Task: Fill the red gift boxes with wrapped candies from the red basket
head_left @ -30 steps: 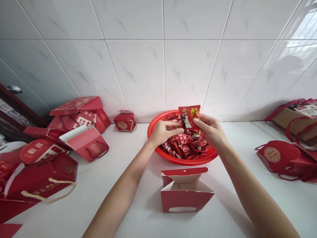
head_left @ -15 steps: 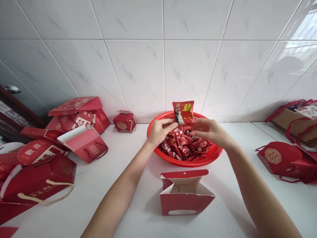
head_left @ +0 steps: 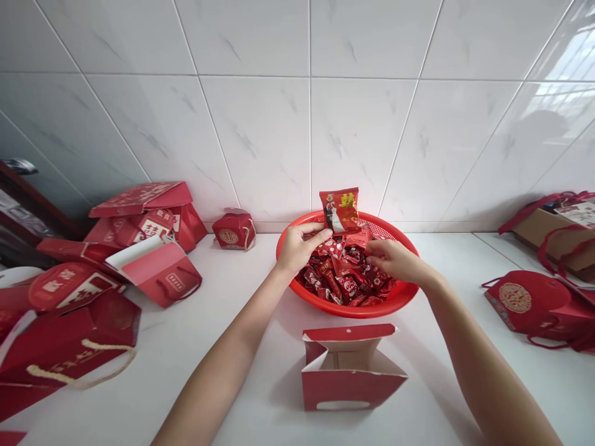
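Between its thumb and fingers my left hand (head_left: 301, 249) pinches a red candy packet (head_left: 339, 210) with gold lettering and a printed couple, held upright above the left side of a red plastic basket (head_left: 353, 308). Small red-wrapped candies (head_left: 346, 282) are heaped inside the basket. My right hand (head_left: 393, 259) is over the basket's right side, fingers closed together at the candies; whatever they grip is hidden. In front of the basket stands a red paper box (head_left: 353, 387), its top open and the pale inside showing.
Several red gift boxes (head_left: 149, 210) pile up at the left, one with a rope handle (head_left: 88, 365). A small red box (head_left: 234, 229) stands by the tiled wall (head_left: 255, 142). At the right are another red box (head_left: 525, 300) and a brown carton (head_left: 548, 238).
My right hand has moved away from the packet, down and slightly right to the candies, its fingers now closed. The packet, still in my left hand, has shifted slightly left.
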Motion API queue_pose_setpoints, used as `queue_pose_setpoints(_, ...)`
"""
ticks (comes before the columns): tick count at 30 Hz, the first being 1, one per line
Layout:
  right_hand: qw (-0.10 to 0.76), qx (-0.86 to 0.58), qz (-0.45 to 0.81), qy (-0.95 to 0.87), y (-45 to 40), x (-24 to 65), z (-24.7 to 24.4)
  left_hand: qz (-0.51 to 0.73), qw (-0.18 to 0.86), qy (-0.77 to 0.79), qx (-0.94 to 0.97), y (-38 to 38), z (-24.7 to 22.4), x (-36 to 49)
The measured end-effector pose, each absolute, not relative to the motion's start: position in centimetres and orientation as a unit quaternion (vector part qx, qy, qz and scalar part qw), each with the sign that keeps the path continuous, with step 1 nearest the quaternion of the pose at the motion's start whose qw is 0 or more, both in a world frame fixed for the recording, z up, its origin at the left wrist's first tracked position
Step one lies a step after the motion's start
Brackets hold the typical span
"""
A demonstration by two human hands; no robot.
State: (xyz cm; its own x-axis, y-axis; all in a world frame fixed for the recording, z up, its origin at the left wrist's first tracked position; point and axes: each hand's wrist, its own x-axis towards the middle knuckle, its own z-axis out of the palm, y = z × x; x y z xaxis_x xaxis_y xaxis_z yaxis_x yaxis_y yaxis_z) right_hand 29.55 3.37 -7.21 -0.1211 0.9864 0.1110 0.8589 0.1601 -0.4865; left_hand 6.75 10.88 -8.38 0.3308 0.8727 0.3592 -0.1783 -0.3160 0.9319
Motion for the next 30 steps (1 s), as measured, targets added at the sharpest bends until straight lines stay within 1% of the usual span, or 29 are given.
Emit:
queue_pose_setpoints(6, 0.269, -0.653, 0.142, -0.693, 3.0, 30.3, -7.1, 0.507, 0.507, 0.274, 0.641, 10.9, -8.4, 6.7)
queue_pose_setpoints(10, 0.276, -0.705, 0.073, -0.65, 3.1, 30.7, -7.1, 0.506, 0.507, 0.282, 0.638, 10.9, -8.5, 6.7)
queue_pose_setpoints(13, 0.272, -0.704, 0.036, -0.655, 3.2, 29.9, -7.0, 0.509, 0.508, 0.283, 0.635, 10.9, -8.4, 6.7)
queue_pose_setpoints(20, 0.171, -0.585, 0.165, -0.776, 2.8, 26.8, -7.4, 0.505, 0.523, 0.27, 0.631, 10.8, -8.2, 6.9)
queue_pose_setpoints(22, 0.161, -0.575, 0.184, -0.781, 2.8, 26.8, -7.7, 0.503, 0.527, 0.266, 0.632, 10.8, -8.2, 6.8)
queue_pose_setpoints(25, 0.17, -0.571, 0.196, -0.779, 2.9, 27.1, -7.9, 0.505, 0.532, 0.269, 0.624, 10.8, -8.2, 6.8)
queue_pose_setpoints(27, 0.208, -0.567, 0.207, -0.77, 3.0, 27.3, -7.8, 0.506, 0.542, 0.266, 0.616, 10.8, -8.2, 6.7)
queue_pose_setpoints(28, 0.246, -0.558, 0.227, -0.759, 3.0, 27.4, -7.6, 0.504, 0.55, 0.26, 0.613, 10.8, -8.2, 6.7)
queue_pose_setpoints(30, 0.348, -0.518, 0.298, -0.722, 2.8, 27.4, -7.2, 0.499, 0.57, 0.243, 0.606, 10.8, -8.1, 6.7)
